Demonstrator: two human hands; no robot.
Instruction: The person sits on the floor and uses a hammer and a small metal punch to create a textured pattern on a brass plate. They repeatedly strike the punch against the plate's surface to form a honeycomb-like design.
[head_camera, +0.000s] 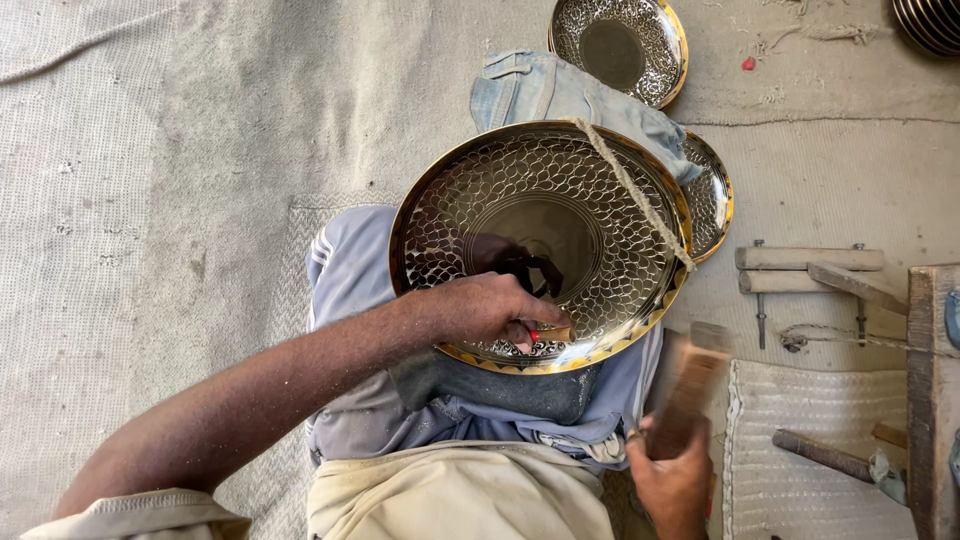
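A large round brass plate (610, 215) with an engraved scale pattern rests tilted on my lap, tied down by a rope (632, 190) across its right side. My left hand (485, 308) grips a small chisel-like tool (545, 336) with a red band, its tip on the plate's near rim. Off to the plate's lower right, my right hand (675, 480) holds a wooden mallet (690, 385), raised and blurred.
Two more engraved brass plates lie beyond, one at the top (620, 45) and one (712, 195) partly under the big plate. A blue cloth (545, 90) sits between them. Wooden blocks (810, 265), a wooden bench (932, 400) and a hammer handle (820, 455) lie at right on matting.
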